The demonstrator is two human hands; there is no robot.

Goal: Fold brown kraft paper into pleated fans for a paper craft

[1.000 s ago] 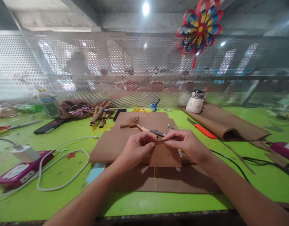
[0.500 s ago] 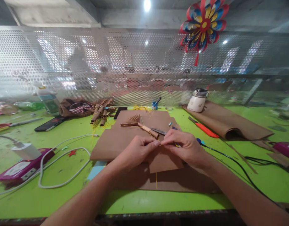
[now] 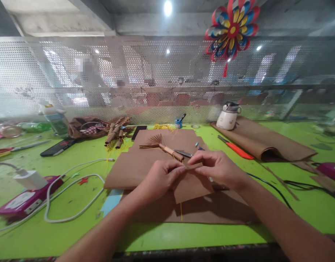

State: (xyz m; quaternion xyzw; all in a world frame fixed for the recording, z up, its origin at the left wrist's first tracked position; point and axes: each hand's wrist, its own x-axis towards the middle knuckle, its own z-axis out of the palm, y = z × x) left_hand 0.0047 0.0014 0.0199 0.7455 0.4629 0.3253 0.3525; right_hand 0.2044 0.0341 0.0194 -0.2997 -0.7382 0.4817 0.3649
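My left hand (image 3: 159, 179) and my right hand (image 3: 219, 168) both pinch the top edge of a small brown paper sheet (image 3: 192, 185), held just above larger brown paper sheets (image 3: 134, 163) on the green table (image 3: 74, 225). The fingertips of the two hands sit close together over a narrow folded strip at the sheet's top. Just beyond the hands lie a pleated brown paper fan with a rolled handle (image 3: 163, 145) and scissors (image 3: 184, 153).
A white cable (image 3: 71, 193) and a pink box with a charger (image 3: 25, 196) lie at the left. An orange-handled cutter (image 3: 235, 149), a brown paper roll (image 3: 265, 143) and a white jug (image 3: 227, 117) are at the right. Rolled paper tubes (image 3: 115, 134) and phones (image 3: 58, 146) sit behind.
My hands drew together at the sheet's top edge, then parted slightly; the right hand has lifted a little and the folded strip shows between the fingertips.
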